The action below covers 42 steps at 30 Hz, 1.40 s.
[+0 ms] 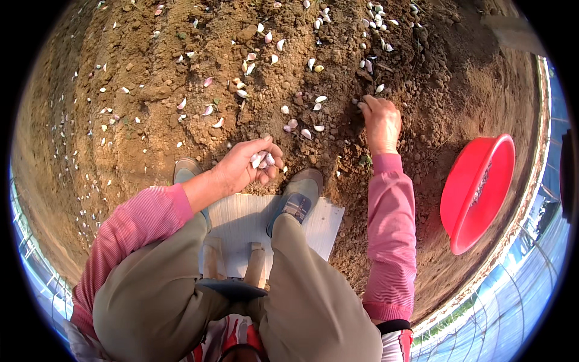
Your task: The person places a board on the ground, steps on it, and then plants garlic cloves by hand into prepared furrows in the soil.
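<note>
Several garlic cloves [262,160] lie cupped in my left hand [248,164], above the soil just in front of my shoes. Out to the right, my right hand [381,121] reaches down to the brown soil [334,149], fingertips at the ground beside a small pale clove [355,102]; whether the fingers grip it cannot be told. A white clove [380,88] lies just beyond that hand. Between my hands, more cloves [306,134] rest on the soil. Loose cloves [377,17] lie in a cluster at the upper right, and others are scattered across the furrows to the left.
A red plastic basin [457,190] stands tilted on the right, with small pale pieces inside. My shoes [304,192] rest on a pale board [325,226], and a low seat with wooden legs [255,264] stands between my knees. Blue sheeting [506,289] borders the plot.
</note>
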Each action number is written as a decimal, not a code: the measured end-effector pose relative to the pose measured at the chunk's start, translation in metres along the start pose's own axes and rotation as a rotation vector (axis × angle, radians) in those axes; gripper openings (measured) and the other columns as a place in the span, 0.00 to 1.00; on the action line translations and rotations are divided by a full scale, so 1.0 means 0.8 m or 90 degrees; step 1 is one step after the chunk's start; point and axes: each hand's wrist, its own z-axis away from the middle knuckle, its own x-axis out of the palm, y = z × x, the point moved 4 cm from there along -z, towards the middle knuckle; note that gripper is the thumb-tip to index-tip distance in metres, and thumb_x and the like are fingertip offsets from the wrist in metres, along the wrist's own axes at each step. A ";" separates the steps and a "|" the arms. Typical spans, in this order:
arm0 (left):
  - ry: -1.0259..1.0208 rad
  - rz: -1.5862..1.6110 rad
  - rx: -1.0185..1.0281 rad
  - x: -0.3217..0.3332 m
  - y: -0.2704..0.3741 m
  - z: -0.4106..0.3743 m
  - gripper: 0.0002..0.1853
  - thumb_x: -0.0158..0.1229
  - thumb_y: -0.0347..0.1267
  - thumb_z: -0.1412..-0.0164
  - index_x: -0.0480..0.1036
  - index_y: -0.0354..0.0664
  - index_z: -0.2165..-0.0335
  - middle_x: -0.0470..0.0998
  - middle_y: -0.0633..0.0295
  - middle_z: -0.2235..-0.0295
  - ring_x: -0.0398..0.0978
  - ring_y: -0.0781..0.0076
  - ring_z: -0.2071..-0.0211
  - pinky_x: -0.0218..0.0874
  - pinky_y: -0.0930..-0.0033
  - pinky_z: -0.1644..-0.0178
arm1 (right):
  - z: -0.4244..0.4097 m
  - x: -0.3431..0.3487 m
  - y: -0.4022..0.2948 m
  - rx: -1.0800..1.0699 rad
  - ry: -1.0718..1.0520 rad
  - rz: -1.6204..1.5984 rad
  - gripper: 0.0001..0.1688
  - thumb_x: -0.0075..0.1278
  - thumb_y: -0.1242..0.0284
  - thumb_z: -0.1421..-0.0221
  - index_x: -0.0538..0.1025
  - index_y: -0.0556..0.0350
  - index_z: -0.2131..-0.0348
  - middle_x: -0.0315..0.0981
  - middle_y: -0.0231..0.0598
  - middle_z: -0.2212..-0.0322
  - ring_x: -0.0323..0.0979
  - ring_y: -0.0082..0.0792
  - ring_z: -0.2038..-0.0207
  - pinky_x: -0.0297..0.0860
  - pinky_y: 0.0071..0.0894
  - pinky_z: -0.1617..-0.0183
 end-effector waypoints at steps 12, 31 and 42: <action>-0.031 -0.044 -0.005 0.002 -0.004 0.000 0.20 0.42 0.41 0.29 0.72 0.34 0.60 0.78 0.56 0.68 0.78 0.68 0.71 0.69 0.70 0.73 | 0.015 -0.030 0.014 0.157 -0.002 0.095 0.10 0.65 0.66 0.55 0.81 0.48 0.70 0.75 0.36 0.70 0.73 0.34 0.68 0.67 0.39 0.59; -0.003 -0.016 -0.022 0.008 0.000 0.001 0.18 0.45 0.40 0.31 0.73 0.36 0.64 0.78 0.58 0.71 0.77 0.72 0.74 0.64 0.75 0.78 | -0.053 -0.005 0.034 -0.075 -0.037 0.053 0.15 0.56 0.77 0.48 0.76 0.52 0.58 0.70 0.39 0.61 0.70 0.45 0.56 0.69 0.43 0.54; 0.079 -0.021 0.000 -0.039 0.006 0.028 0.17 0.47 0.40 0.32 0.74 0.36 0.63 0.79 0.59 0.70 0.78 0.71 0.72 0.69 0.73 0.72 | -0.003 -0.048 -0.034 0.116 0.009 -0.405 0.08 0.56 0.68 0.42 0.79 0.53 0.66 0.75 0.25 0.79 0.65 0.13 0.81 0.61 0.16 0.82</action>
